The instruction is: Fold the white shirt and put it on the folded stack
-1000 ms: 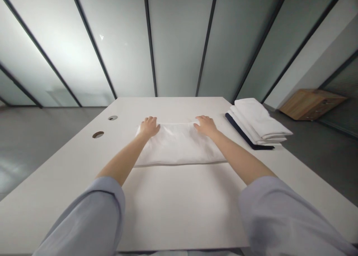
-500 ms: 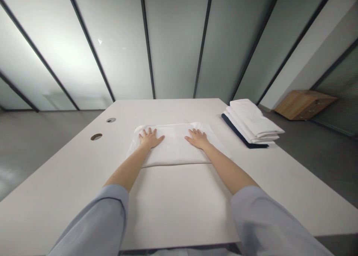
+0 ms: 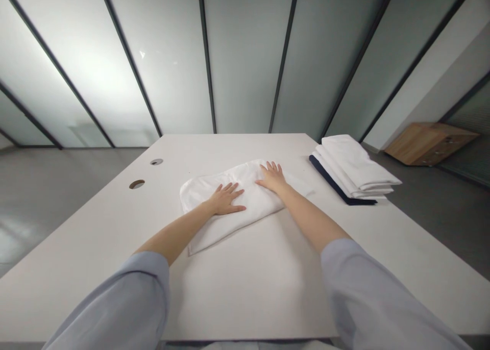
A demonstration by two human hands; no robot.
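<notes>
- white table (image 3: 245,294): reference landmark for all positions below.
- white folded cloth (image 3: 201,199): lies askew near the middle of the white table, with one corner pointing toward the person and a loose end reaching right.
- left hand (image 3: 225,199): open and palm down on the cloth, fingers spread; no grasp.
- right hand (image 3: 272,178): also open and flat, fingers spread, on the cloth's far side; no grasp.
- pale blue sleeves (image 3: 115,304): rest over the near part of the white table, clear of the cloth.
- stack of folded white linen (image 3: 354,169): near the far right corner of the white table, with a navy cloth (image 3: 337,185) showing beneath its left side.
- round cable hole (image 3: 137,184): near the left edge of the white table.
- risk: pressure from flat hands could drag the cloth further askew, since neither hand grips it.
- risk: the loose end lies near the stack, so a sweep to the right could catch and disturb the folded linen.
</notes>
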